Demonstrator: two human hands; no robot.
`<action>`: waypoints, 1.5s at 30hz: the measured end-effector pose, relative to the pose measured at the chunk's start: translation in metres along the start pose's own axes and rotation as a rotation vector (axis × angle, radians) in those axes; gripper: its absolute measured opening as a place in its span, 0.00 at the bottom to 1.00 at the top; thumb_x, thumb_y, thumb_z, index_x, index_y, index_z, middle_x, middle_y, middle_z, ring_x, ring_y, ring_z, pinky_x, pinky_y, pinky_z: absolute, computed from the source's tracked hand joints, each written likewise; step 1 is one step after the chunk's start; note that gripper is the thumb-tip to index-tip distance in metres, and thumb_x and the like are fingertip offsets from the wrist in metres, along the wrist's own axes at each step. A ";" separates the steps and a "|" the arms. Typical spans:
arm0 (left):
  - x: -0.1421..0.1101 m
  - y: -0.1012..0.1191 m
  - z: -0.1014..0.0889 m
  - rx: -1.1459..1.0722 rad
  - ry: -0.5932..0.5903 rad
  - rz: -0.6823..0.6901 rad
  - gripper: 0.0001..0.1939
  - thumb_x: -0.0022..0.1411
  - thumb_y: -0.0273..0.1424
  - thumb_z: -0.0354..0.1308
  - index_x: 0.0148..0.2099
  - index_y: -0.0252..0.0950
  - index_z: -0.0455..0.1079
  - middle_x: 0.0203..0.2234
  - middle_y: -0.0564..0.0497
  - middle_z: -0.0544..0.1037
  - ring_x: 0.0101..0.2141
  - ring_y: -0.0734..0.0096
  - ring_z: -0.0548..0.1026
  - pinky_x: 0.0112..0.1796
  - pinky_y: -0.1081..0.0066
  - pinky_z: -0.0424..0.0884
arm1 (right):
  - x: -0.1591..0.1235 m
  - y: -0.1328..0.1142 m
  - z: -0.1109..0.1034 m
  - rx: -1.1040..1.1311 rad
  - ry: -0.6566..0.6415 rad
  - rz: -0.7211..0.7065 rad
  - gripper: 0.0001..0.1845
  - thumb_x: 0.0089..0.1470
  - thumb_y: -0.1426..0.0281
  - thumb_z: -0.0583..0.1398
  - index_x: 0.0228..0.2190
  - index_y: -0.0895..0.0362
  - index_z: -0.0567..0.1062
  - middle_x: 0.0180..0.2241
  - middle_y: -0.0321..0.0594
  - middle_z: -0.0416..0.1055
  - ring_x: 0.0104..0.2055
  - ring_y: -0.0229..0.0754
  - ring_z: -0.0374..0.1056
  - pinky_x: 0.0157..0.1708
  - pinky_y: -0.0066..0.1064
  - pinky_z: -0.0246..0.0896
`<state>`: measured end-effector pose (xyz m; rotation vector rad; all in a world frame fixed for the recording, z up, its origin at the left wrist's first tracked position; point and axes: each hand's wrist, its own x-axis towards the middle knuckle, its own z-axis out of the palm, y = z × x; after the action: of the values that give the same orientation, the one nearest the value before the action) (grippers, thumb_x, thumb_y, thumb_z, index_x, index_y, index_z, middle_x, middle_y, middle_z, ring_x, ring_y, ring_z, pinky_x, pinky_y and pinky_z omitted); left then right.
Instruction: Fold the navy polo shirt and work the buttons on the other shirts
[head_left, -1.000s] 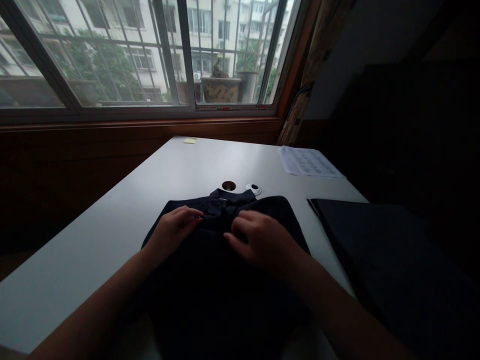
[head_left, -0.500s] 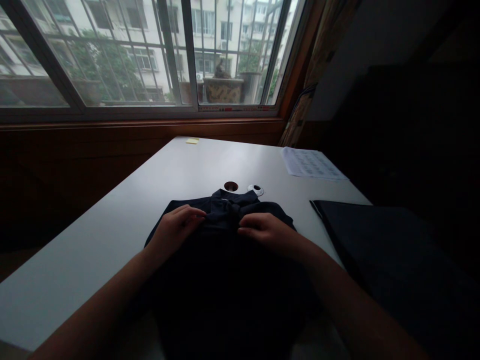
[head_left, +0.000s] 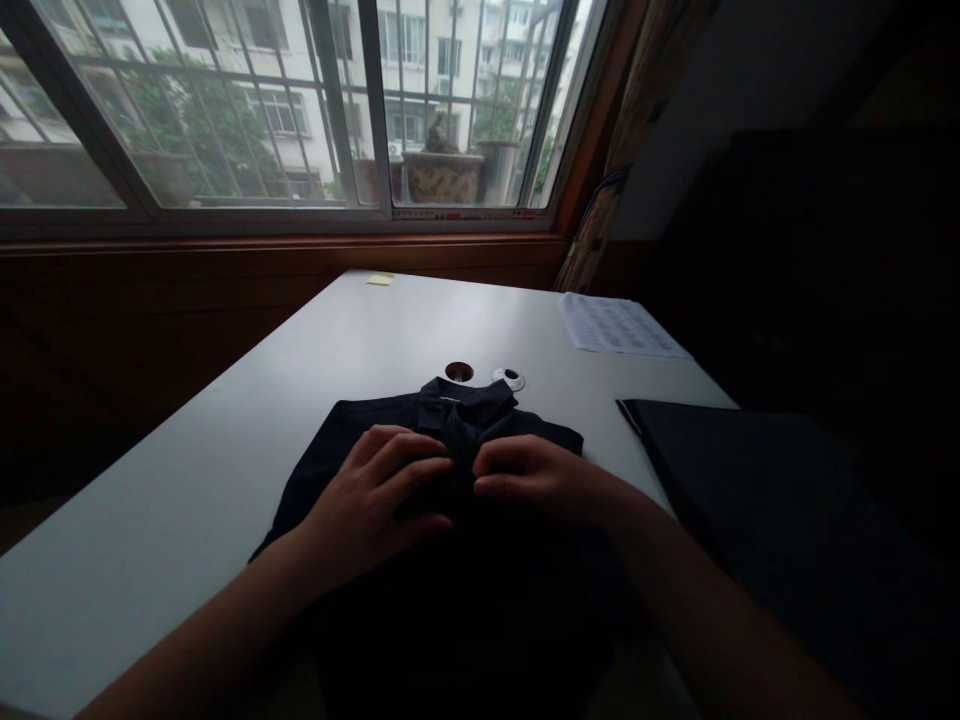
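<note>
Navy cloth collar [head_left: 491, 403] lies beyond our spread left hand [head_left: 375, 492], toward the white surface's [head_left: 195, 470] far edge. Right hand [head_left: 532, 476] curls, pinch unclear.

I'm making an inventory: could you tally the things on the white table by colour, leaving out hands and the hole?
Dark: 2 (collared garment, flat item at right)
Yellow: 1 (small note)
White: 2 (printed paper, counted as one; round cap)
Total: 5

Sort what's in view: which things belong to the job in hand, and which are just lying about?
In the job:
- dark shirt
- left hand
- right hand
- white table beneath

Lying about:
- yellow note
- papers
- white ring
- dark flat item, too dim to identify
</note>
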<state>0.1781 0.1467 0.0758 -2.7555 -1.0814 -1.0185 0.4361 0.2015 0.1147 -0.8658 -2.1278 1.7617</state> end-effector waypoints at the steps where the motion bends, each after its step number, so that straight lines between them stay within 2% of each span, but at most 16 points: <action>1: -0.001 0.003 0.005 -0.010 -0.003 -0.001 0.21 0.63 0.37 0.64 0.56 0.38 0.68 0.51 0.43 0.73 0.51 0.55 0.66 0.50 0.55 0.69 | 0.000 -0.002 0.002 -0.018 -0.013 -0.031 0.14 0.58 0.58 0.63 0.32 0.58 0.73 0.28 0.32 0.64 0.29 0.34 0.59 0.29 0.25 0.55; 4: -0.003 0.006 0.017 -0.082 0.031 0.010 0.08 0.67 0.31 0.60 0.49 0.38 0.70 0.43 0.47 0.77 0.45 0.61 0.69 0.47 0.59 0.69 | 0.000 -0.002 0.003 -0.066 -0.034 -0.116 0.14 0.58 0.61 0.64 0.28 0.57 0.71 0.30 0.33 0.63 0.33 0.35 0.60 0.32 0.26 0.56; 6: -0.005 0.005 0.019 -0.125 0.056 0.024 0.06 0.68 0.27 0.57 0.47 0.39 0.71 0.39 0.48 0.77 0.40 0.64 0.69 0.43 0.62 0.69 | 0.000 0.002 0.001 -0.038 -0.037 -0.114 0.15 0.58 0.60 0.64 0.27 0.57 0.70 0.30 0.33 0.63 0.32 0.35 0.60 0.31 0.26 0.56; 11: -0.005 0.002 0.015 -0.162 0.109 0.030 0.08 0.68 0.25 0.55 0.47 0.39 0.72 0.39 0.47 0.78 0.38 0.65 0.70 0.39 0.63 0.69 | 0.002 0.018 -0.009 0.091 0.001 -0.039 0.20 0.56 0.55 0.65 0.27 0.57 0.68 0.28 0.31 0.60 0.26 0.32 0.57 0.24 0.24 0.52; 17: -0.006 -0.002 0.021 -0.219 0.093 0.030 0.09 0.67 0.22 0.56 0.47 0.37 0.71 0.40 0.46 0.77 0.38 0.66 0.71 0.39 0.65 0.69 | 0.005 0.021 -0.011 0.004 -0.009 0.026 0.17 0.57 0.57 0.63 0.30 0.58 0.70 0.28 0.32 0.63 0.28 0.33 0.60 0.26 0.24 0.54; 20: -0.006 -0.003 0.023 -0.241 0.074 0.020 0.07 0.67 0.23 0.56 0.47 0.36 0.70 0.36 0.47 0.78 0.37 0.67 0.71 0.38 0.66 0.70 | 0.005 0.015 -0.005 -0.099 0.103 -0.038 0.14 0.56 0.61 0.65 0.31 0.58 0.70 0.30 0.33 0.66 0.31 0.35 0.61 0.30 0.26 0.56; 23: -0.005 -0.003 0.024 -0.226 0.073 -0.003 0.06 0.68 0.25 0.56 0.46 0.36 0.70 0.32 0.48 0.77 0.34 0.68 0.71 0.36 0.67 0.70 | 0.003 0.005 0.002 -0.130 0.236 -0.125 0.11 0.56 0.64 0.65 0.33 0.56 0.69 0.29 0.32 0.65 0.30 0.35 0.61 0.29 0.26 0.56; 26: -0.002 -0.001 0.022 -0.211 0.086 -0.009 0.04 0.69 0.27 0.56 0.45 0.36 0.71 0.30 0.49 0.77 0.32 0.68 0.71 0.34 0.67 0.71 | 0.000 -0.006 0.007 -0.240 0.290 -0.231 0.09 0.58 0.64 0.64 0.33 0.57 0.72 0.31 0.34 0.66 0.31 0.35 0.62 0.30 0.27 0.58; 32: 0.001 0.001 0.020 -0.193 0.131 0.003 0.04 0.69 0.28 0.56 0.45 0.36 0.71 0.29 0.50 0.77 0.31 0.70 0.72 0.32 0.69 0.70 | 0.002 -0.008 0.014 -0.473 0.327 -0.283 0.07 0.56 0.65 0.66 0.33 0.56 0.76 0.32 0.34 0.69 0.32 0.35 0.65 0.31 0.27 0.59; 41: -0.008 -0.004 0.022 -0.245 0.101 0.071 0.15 0.67 0.23 0.56 0.54 0.38 0.69 0.34 0.48 0.77 0.32 0.70 0.72 0.33 0.69 0.69 | 0.002 -0.009 0.010 -0.413 0.254 -0.266 0.06 0.59 0.68 0.64 0.32 0.57 0.79 0.31 0.35 0.72 0.33 0.36 0.67 0.33 0.27 0.61; 45: -0.007 -0.002 0.019 -0.239 0.110 0.110 0.12 0.68 0.23 0.54 0.51 0.38 0.71 0.33 0.49 0.78 0.30 0.71 0.73 0.31 0.71 0.68 | 0.002 -0.010 0.009 -0.398 0.242 -0.251 0.07 0.59 0.67 0.64 0.31 0.58 0.79 0.31 0.36 0.72 0.32 0.36 0.67 0.33 0.28 0.61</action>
<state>0.1842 0.1484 0.0560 -2.8579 -0.8332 -1.3460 0.4268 0.1946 0.1215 -0.8076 -2.3339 1.0733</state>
